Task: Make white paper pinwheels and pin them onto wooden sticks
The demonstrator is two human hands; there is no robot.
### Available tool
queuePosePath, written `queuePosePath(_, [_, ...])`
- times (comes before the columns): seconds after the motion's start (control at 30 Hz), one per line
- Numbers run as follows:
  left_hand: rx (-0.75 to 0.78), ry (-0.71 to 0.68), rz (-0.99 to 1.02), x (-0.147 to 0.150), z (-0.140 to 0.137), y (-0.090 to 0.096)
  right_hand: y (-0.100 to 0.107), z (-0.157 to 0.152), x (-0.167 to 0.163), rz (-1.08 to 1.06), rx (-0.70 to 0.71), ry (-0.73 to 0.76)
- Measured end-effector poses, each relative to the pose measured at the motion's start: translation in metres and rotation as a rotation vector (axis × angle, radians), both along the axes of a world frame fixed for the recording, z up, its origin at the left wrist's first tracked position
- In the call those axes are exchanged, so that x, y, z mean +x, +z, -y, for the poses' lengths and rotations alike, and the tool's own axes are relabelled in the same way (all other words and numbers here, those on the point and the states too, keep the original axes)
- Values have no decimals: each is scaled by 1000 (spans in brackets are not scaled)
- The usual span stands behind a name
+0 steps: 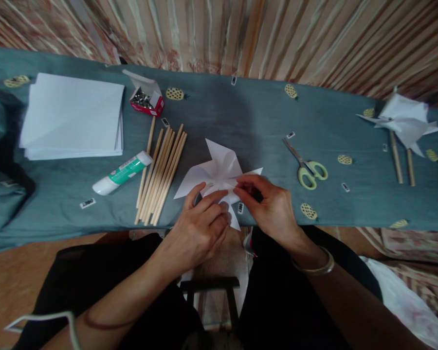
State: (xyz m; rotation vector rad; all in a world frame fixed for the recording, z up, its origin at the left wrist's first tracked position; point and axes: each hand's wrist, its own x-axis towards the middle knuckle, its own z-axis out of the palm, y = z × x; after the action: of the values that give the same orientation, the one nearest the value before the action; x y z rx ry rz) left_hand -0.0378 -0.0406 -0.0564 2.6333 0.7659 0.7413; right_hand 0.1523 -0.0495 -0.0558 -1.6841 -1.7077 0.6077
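A white paper pinwheel [219, 167] with folded, pointed blades lies at the table's front edge, between my two hands. My left hand [204, 226] holds it at the lower left, the thumb and forefinger on the paper and the other fingers curled. From the right, my right hand [268, 201] pinches the pinwheel near its middle with thumb and forefinger. Whether a small pin is between those fingertips, I cannot tell. Just left of the pinwheel lie several wooden sticks [164, 170] side by side.
A glue stick [122, 173] touches the sticks. Behind it stand a stack of white paper [75, 116] and an open red box [148, 99] of small metal pins. Green-handled scissors [306, 167] lie right. Finished pinwheels [405, 119] on sticks rest at the far right.
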Motion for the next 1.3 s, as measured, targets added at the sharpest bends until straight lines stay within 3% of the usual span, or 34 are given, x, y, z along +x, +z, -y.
queuePosePath(0.8, [-65, -32, 21, 4, -3, 1, 1, -1, -1, 76, 21, 23])
queuePosePath(1.0, [-56, -24, 1, 7, -5, 1, 1, 0, 0, 140, 89, 58])
queuePosePath(1.3, [-74, -23, -28, 7, -6, 2, -2, 1, 3, 330, 317, 197])
